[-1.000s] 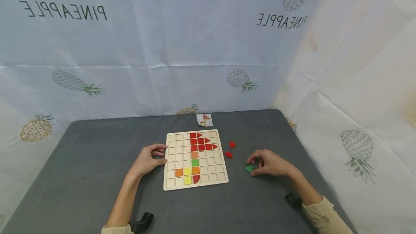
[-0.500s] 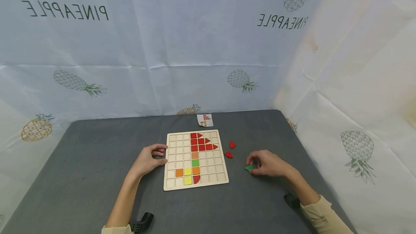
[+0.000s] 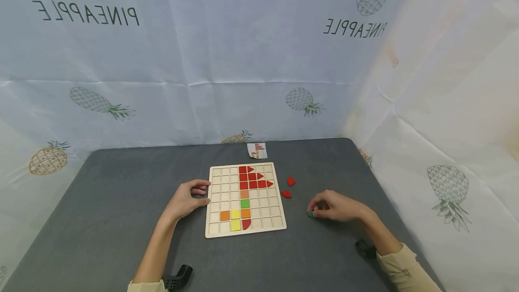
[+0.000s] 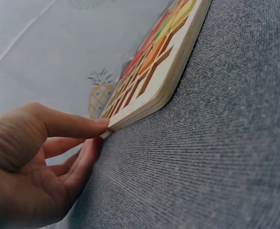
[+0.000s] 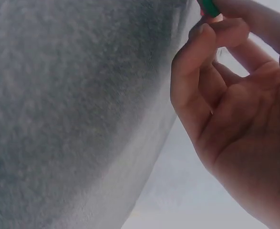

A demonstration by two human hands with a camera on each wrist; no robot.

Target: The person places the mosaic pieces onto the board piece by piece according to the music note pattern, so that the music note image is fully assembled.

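Observation:
My left hand point(image 3: 184, 199) touches the left edge of a square wooden grid board point(image 3: 263, 224), thumb and fingers set apart along it. In the left wrist view the thumb point(image 4: 77, 125) meets the board's side. On the board lie red, orange, yellow and green pieces, among them a green square point(image 3: 245, 203) and a red quarter-round piece point(image 3: 246, 224). Right of the board, my right hand point(image 3: 334, 205) pinches a small green piece point(image 3: 310, 214) between thumb and fingers, partly covering it. The right wrist view catches only part of that green piece point(image 5: 210, 7).
Two loose red pieces, one farther point(image 3: 291, 181) and one nearer point(image 3: 286, 194), lie between the board and my right hand. A small pattern card point(image 3: 257, 150) lies behind the board. Pineapple-print cloth point(image 3: 227, 57) hangs around the dark grey table point(image 3: 121, 220).
The right thumb and fingers have closed on the green piece, which now shows less and looks tilted. The left hand stays against the board. The whole head view has shifted slightly.

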